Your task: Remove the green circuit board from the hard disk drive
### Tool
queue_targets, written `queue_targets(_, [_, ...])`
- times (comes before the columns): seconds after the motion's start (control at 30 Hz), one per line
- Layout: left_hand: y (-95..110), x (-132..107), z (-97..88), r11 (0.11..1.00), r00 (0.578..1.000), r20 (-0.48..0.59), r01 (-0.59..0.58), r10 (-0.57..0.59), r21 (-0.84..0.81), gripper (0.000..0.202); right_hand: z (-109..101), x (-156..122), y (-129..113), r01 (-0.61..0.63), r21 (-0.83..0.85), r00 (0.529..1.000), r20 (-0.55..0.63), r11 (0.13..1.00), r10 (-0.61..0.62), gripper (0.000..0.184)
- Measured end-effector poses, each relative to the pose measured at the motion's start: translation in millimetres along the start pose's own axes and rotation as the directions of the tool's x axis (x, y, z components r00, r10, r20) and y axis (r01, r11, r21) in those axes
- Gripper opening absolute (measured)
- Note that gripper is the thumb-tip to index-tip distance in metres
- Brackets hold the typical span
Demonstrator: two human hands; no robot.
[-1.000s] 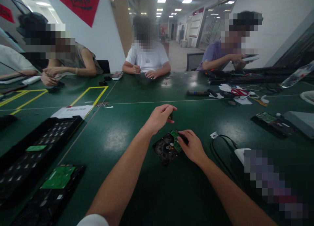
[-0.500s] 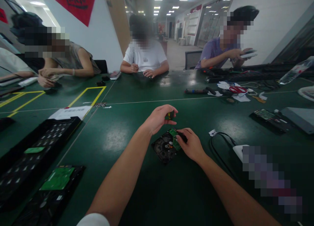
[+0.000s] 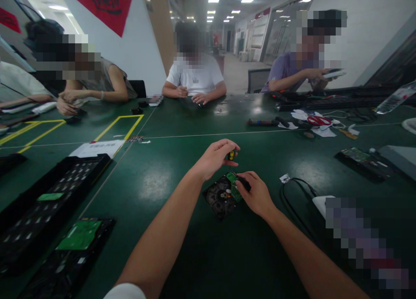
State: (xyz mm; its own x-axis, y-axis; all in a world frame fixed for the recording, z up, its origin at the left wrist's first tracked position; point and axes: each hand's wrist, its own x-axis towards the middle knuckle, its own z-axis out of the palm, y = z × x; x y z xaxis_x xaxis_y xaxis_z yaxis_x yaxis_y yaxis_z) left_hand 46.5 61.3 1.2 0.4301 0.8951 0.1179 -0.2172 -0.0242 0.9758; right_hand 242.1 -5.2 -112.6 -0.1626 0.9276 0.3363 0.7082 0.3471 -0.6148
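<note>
A black hard drive (image 3: pixel 219 196) with a small green circuit board (image 3: pixel 233 186) lies on the green table (image 3: pixel 182 160) in front of me. My right hand (image 3: pixel 256 194) rests on the drive's right side, fingers curled onto the board edge. My left hand (image 3: pixel 215 157) hovers just above the drive, fingers pinched round a small screwdriver with a yellow and black handle (image 3: pixel 231 154), held upright over the board.
Black trays (image 3: pixel 48 203) with green boards (image 3: pixel 78 235) lie at my left. A black cable (image 3: pixel 294 199) and a white device (image 3: pixel 321 203) sit to the right, another drive (image 3: pixel 360 159) further off. Three people sit across the table; tools and red scissors (image 3: pixel 316 120) lie far right.
My left hand has turned slightly, so the screwdriver's yellow handle now shows between the fingers. The right hand stays on the drive.
</note>
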Motion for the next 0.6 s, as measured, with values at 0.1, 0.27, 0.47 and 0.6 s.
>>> queue_targets(0.1, [0.7, 0.0, -0.4, 0.999, 1.0, 0.0, -0.007, 0.007, 0.038, 0.028, 0.2, 0.5, 0.4, 0.002, -0.005, 1.0, 0.007, 1.0, -0.002, 0.027])
queue_targets(0.27, [-6.5, 2.1, 3.4, 0.999, 0.999, 0.04, 0.0, 0.002, -0.044, 0.028, -0.7, 0.9, -2.1, -0.009, 0.002, 1.0, 0.002, 1.0, 0.009, 0.026])
queue_targets(0.47, [-10.0, 3.3, 8.4, 0.997, 0.998, 0.06, 0.001, 0.004, -0.079, 0.036, -1.2, 1.4, -3.2, -0.012, -0.004, 1.0, -0.001, 1.0, 0.012, 0.027])
queue_targets(0.6, [-9.4, 3.1, 8.9, 1.0, 1.0, 0.027, -0.004, 0.005, -0.002, 0.031, -0.3, 0.6, -0.6, 0.005, -0.005, 1.0, -0.002, 1.0, -0.005, 0.029])
